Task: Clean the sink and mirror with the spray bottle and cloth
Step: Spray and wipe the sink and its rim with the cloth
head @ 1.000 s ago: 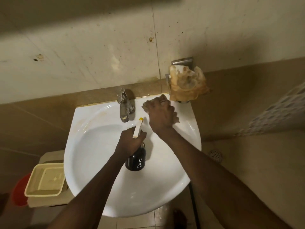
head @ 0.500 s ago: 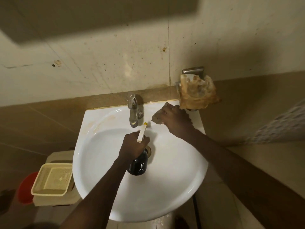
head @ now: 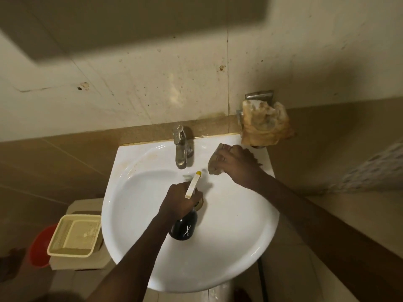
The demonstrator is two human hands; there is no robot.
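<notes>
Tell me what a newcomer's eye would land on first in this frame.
The white sink fills the centre, with both arms reaching in over it. The left hand holds a black spray bottle above the drain, while the right hand presses a cloth onto the back rim right of the tap. A crumpled brownish rag hangs on the wall holder above that corner.

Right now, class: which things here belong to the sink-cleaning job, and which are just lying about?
In the job:
spray bottle, in left hand
cloth, under right hand
sink

Lying about:
cream basket
red bucket
rag on the wall holder
</notes>
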